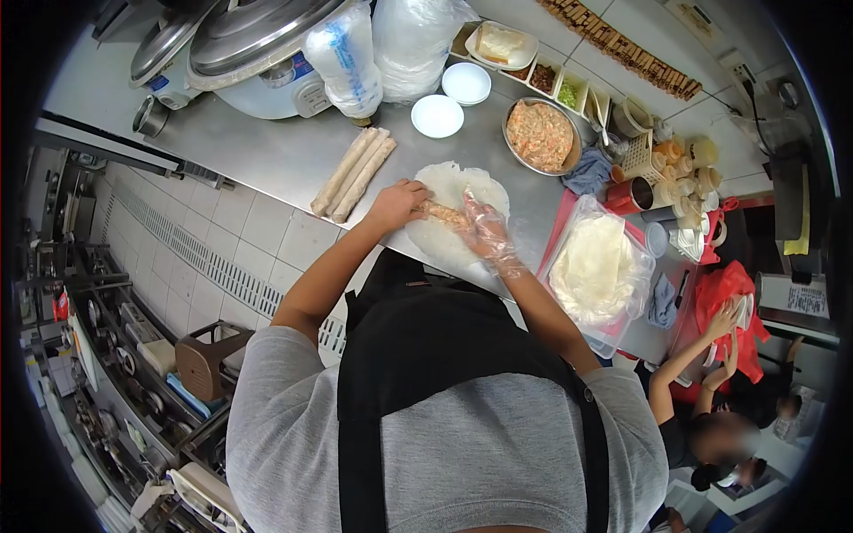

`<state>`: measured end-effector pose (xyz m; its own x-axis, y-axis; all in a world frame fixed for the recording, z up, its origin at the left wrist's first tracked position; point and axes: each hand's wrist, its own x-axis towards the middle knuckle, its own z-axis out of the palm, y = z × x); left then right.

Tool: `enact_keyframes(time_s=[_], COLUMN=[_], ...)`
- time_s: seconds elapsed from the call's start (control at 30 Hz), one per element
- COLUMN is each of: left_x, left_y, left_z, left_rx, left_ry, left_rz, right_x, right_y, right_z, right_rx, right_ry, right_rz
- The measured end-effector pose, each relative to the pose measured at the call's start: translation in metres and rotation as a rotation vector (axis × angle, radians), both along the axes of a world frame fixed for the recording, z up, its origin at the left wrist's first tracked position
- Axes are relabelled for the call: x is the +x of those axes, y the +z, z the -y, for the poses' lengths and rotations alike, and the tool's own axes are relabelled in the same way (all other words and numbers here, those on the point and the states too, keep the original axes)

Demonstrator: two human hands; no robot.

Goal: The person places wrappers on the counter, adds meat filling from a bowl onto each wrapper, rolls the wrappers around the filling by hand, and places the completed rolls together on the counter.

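Note:
A thin, round, pale wrapper sheet [458, 178] lies flat on the steel counter in front of me, with a strip of orange-flecked filling [442, 214] across its middle. My right hand [487, 235], in a clear plastic glove, closes over the right part of this strip. At the strip's left end rests my bare left hand [400, 206], its fingers bent loosely and a little apart, touching the wrapper's edge. Several finished-looking rolls [354, 175] lie side by side to the left. Behind to the right stands a metal bowl of the same-looking filling [540, 135].
Right of me, a stack of wrapper sheets [593, 266] sits in plastic on a tray. Two white bowls [437, 116], bagged goods [413, 49] and a big lidded cooker [258, 44] stand at the back. Sauce containers [684, 169] crowd the right. Another person's hands [727, 333] hold a red bag.

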<state>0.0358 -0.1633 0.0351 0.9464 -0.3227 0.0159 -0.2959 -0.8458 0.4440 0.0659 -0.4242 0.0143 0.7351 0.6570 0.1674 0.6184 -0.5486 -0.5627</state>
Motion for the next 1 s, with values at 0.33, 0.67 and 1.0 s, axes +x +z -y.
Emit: enact_keyframes(time_s=[0.33, 0.67, 1.0], left_x=[0.010, 0.007, 0.009], left_y=[-0.012, -0.014, -0.016], left_z=[-0.023, -0.004, -0.015], left_rx=[0.031, -0.120, -0.249], left_ry=[-0.085, -0.098, -0.076], left_rz=[0.034, 0.141, 0.032], right_x=[-0.012, -0.008, -0.002], right_y=[-0.009, 0.011, 0.019], right_z=[0.007, -0.027, -0.062], right_rx=[-0.168, 0.189, 0.085], right_ry=[-0.043, -0.146, -0.095], right_rz=[0.112, -0.010, 0.040])
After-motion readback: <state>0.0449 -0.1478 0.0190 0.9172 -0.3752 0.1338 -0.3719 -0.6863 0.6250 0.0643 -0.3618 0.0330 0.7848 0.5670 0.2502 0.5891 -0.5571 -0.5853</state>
